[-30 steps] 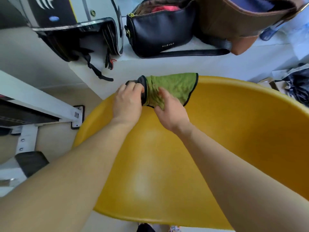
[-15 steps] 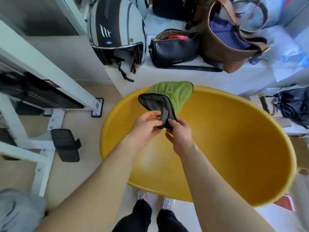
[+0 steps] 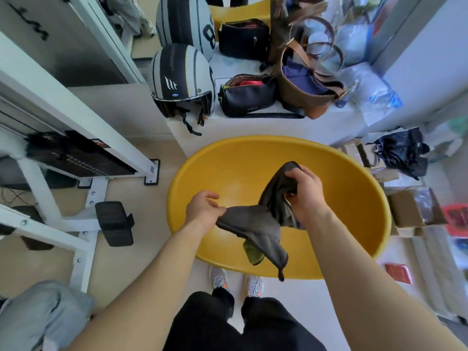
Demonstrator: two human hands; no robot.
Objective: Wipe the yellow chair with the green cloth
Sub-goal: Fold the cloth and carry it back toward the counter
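The yellow chair fills the middle of the scene, a smooth, glossy plastic shell curved like a shallow bowl. Its legs are hidden beneath it, and the cloth covers part of its near rim. To the left stands a white metal frame with black padding, cut off by the picture's edge. On the far white ledge sit a grey striped helmet, rounded and hard, with a second helmet half hidden behind it. Right of them are a black handbag and a brown leather bag.

The green cloth hangs over the seat's near part, clear of it and stretched between both hands. Mostly its dull grey-brown side shows, and the green shows only at a low fold. It looks soft and limp, with dark edging. The left hand pinches its left corner. The right hand is curled tight round a bunched part, whose end is hidden inside the fist.
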